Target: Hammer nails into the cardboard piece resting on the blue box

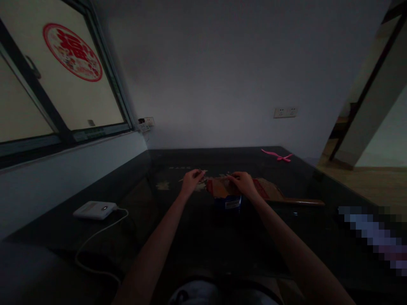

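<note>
Both my arms reach forward over a dark glass-topped table (197,237). My left hand (191,181) is closed in a pinch on a thin stick-like thing whose ends show beside the fingers. My right hand (243,183) is curled over a small open box (227,198), brown and red on top with a blue side and a white label. The box stands on the table between my hands. What the right fingers hold, if anything, is hidden in the dim light.
A white power bank (94,209) with a white cable lies at the left. A pink ribbon (277,156) lies at the far right corner. A wooden-handled thing (295,202) lies right of the box. A window (63,84) with a red paper cutting fills the left wall.
</note>
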Demonstrator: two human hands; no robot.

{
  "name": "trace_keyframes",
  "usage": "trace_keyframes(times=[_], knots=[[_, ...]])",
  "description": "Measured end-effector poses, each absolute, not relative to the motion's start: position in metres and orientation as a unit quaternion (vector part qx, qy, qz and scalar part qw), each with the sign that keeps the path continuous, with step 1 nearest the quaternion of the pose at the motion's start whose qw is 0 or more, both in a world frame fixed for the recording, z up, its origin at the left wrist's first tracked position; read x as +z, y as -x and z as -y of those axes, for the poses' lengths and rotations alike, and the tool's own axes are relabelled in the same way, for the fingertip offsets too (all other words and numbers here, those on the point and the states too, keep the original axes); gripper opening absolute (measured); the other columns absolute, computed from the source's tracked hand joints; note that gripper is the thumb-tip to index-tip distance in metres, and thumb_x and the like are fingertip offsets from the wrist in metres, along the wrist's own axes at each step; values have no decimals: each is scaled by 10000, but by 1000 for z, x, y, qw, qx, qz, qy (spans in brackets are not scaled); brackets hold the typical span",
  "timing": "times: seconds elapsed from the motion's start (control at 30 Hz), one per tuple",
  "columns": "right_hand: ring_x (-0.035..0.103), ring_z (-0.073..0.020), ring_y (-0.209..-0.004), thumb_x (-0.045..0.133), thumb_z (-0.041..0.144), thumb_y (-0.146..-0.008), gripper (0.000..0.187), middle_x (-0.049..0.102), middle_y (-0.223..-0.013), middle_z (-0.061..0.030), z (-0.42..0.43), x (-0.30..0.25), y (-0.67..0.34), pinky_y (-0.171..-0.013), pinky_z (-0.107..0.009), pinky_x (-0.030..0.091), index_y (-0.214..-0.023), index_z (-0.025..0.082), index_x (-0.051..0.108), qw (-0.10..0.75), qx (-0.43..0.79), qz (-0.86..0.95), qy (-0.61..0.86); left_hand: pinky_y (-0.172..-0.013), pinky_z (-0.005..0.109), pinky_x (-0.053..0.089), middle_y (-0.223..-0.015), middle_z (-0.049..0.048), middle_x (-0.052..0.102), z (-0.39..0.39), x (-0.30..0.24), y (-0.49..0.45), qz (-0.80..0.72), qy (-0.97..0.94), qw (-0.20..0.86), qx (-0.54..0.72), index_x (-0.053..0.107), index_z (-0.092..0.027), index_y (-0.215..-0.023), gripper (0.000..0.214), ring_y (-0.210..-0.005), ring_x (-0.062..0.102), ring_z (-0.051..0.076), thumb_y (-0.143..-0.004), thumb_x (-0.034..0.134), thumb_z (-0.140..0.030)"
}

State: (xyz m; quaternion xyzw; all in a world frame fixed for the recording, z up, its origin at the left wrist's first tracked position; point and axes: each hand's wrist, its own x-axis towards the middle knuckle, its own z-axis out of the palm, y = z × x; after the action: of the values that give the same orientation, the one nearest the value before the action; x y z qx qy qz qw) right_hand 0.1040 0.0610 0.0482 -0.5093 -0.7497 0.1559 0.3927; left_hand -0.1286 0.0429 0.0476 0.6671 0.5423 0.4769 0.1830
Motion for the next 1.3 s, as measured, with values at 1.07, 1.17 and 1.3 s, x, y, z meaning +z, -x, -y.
trace_keyframes(times=[1.07,1.17,1.3], knots=[[619,-255,-904,418,96,-839,274,656,-975,-152,-16,23,80,-710,-356,472,-951,137,664,93,-22,932,350,-589,204,396,-758,17,644,-3,-27,269,-719,-651,64,233,598,-189,-982,215,-692,598,133,-780,533,-228],[620,-263,-899,423,84,-830,274,653,-973,-170,-20,17,89,-702,-360,473,-939,120,673,82,-28,936,342,-602,206,400,-780,16,650,-2,-28,268,-716,-656,58,232,603,-206,-974,207,-707,602,136,-784,523,-219],[613,-262,-912,425,87,-838,271,649,-976,-172,-22,11,95,-700,-357,471,-958,119,667,80,-35,936,341,-638,212,410,-789,23,650,-3,-29,268,-701,-663,60,253,611,-203,-963,204,-729,603,138,-784,514,-200]])
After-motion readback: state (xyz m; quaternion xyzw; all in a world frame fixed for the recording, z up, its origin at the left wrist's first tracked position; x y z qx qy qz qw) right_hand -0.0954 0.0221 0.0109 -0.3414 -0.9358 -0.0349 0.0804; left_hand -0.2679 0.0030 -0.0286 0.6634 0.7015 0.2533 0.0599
